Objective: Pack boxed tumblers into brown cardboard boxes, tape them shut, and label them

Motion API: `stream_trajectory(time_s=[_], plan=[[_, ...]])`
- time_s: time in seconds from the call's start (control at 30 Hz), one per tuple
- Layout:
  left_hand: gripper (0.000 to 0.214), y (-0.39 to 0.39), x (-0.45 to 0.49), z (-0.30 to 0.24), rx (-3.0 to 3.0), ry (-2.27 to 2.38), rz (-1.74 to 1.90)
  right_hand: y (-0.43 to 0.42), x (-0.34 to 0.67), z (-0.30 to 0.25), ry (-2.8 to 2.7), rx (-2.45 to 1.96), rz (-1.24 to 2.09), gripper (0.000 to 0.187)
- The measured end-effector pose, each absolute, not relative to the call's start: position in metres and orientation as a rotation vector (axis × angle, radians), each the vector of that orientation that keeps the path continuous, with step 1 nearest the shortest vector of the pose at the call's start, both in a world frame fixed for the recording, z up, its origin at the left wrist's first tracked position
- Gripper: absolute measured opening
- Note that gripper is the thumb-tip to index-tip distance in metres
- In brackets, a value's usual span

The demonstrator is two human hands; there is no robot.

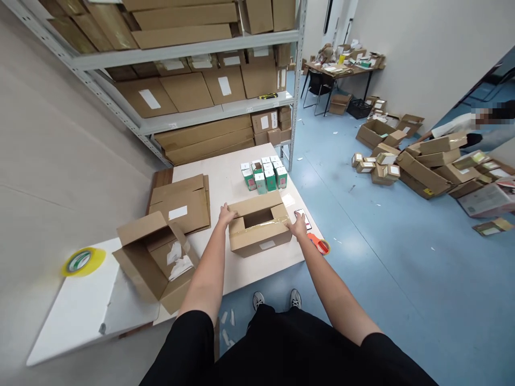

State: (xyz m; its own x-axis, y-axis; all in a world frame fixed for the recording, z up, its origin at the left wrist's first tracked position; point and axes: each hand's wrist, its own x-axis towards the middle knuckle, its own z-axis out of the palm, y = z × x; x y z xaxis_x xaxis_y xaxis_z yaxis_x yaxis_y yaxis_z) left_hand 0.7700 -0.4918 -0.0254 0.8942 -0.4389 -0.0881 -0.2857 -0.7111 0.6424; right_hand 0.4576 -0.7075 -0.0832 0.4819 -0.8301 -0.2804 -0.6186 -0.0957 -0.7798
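Note:
A brown cardboard box (261, 236) stands on the pale table, its top flaps partly folded in around a gap. Shiny tape runs along the near flap. My left hand (228, 214) grips the box's left end, with the fingers at the far corner. At the right end, my right hand (298, 225) holds the corner by the taped flap. Close beside that hand lies a phone (304, 219) with a lit screen. An orange tape dispenser (317, 243) rests at the table's right edge. Several green-and-white small boxes (270, 179) stand grouped behind the cardboard box.
Flattened cardboard (179, 203) lies on the left of the table (237, 276). An open carton (155, 257) with white paper inside is nearer me. Yellow tape (82, 261) lies far left. A metal shelf (217, 110) holds cartons behind. Another person (458, 124) is by cartons at right.

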Motion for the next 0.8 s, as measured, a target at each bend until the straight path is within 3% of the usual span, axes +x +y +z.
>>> stream_trajectory(time_s=[0.17,0.4,0.6,0.8], plan=[[0.084,-0.48,0.76,-0.021,2.083,-0.197,-0.29,-0.709,0.459,-0.093,1.168,-1.76,-0.335,0.096],[0.047,-0.441,0.73,-0.022,2.138,-0.349,-0.269,-0.71,0.46,-0.096,1.116,-1.748,-0.367,0.091],[0.079,-0.427,0.691,-0.049,2.349,-0.168,-0.348,-0.708,0.458,-0.089,0.934,-1.819,-0.401,0.085],[0.057,-0.433,0.671,-0.065,2.307,-0.061,-0.502,-0.703,0.457,-0.08,0.723,-1.853,-0.272,0.068]])
